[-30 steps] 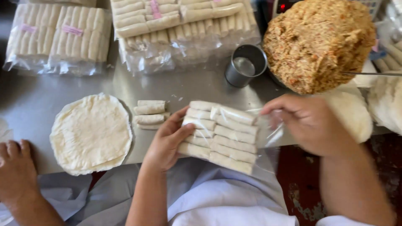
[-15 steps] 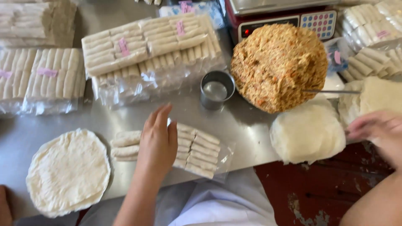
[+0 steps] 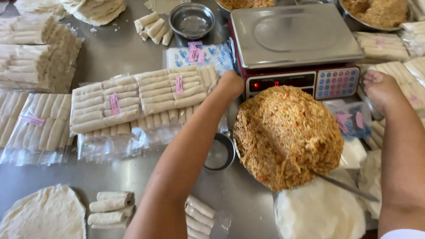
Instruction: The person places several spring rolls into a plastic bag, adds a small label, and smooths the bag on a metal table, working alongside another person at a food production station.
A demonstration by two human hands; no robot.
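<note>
My left hand [image 3: 230, 84] reaches far forward, knuckles up and fingers curled under. It sits at the right end of a stack of bagged white rolls [image 3: 137, 97], just left of a red digital scale [image 3: 296, 40]. What its fingers hold is hidden. My right hand [image 3: 380, 88] hovers to the right of the scale's keypad, fingers bent down over more bagged rolls [image 3: 398, 73]. Between my arms rises a heaped mound of shredded orange-brown filling [image 3: 287, 137] with a metal spoon handle [image 3: 343, 186] sticking out. A clear bag of rolls [image 3: 199, 217] lies near my left elbow.
A small metal cup [image 3: 219, 155] stands beside the filling. Loose rolls [image 3: 110, 206] and a flat round wrapper [image 3: 40, 214] lie at the lower left, a stack of wrappers [image 3: 318, 212] at the lower right. Bagged rolls [image 3: 35, 128] line the left; a metal bowl [image 3: 191, 20] sits at the back.
My view has tilted toward the back of the table. My left hand left the bag of rolls and stretched forward to the scale. My right hand rose to the scale's right side.
</note>
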